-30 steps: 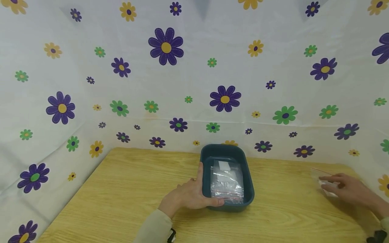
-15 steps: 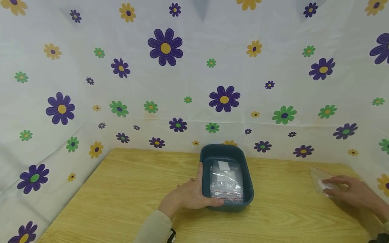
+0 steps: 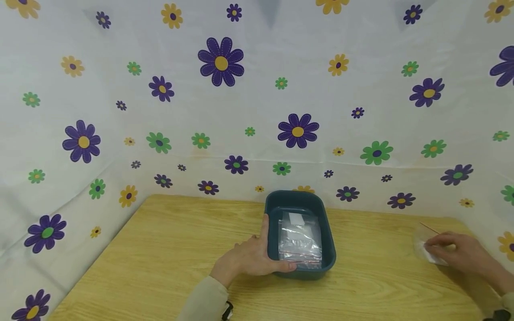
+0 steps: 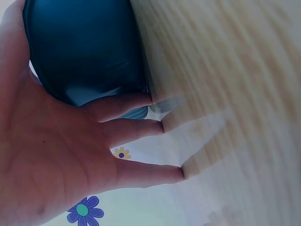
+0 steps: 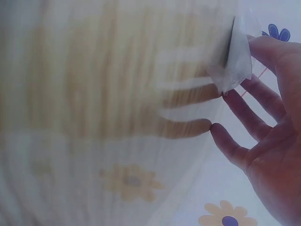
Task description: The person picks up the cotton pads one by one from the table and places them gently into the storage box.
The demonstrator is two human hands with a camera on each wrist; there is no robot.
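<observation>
My left hand [image 3: 250,259] rests at the near left corner of a dark teal plastic bin [image 3: 329,243]. Its thumb lies on the near rim and its index finger runs along the left side; in the left wrist view the other fingers [image 4: 146,174] are straight, tips on the table. Several clear zip bags [image 3: 301,240] with red seal lines lie stacked inside, a white piece showing in the top one. At the table's right side my right hand [image 3: 466,253] pinches another zip bag [image 3: 420,238] with something white in it, low over or on the tabletop; contact is unclear.
The wood-grain table [image 3: 172,249] reaches back to a white flower-print sheet [image 3: 249,102], which hangs behind and along both sides. The bin stands close to the back edge. The right-hand sheet is near my right hand.
My right hand shifts slightly on the zip bag, its fingers drawn closer together around the white content, and the bag's seal edge moves a little right. The left hand and bin stay still.
</observation>
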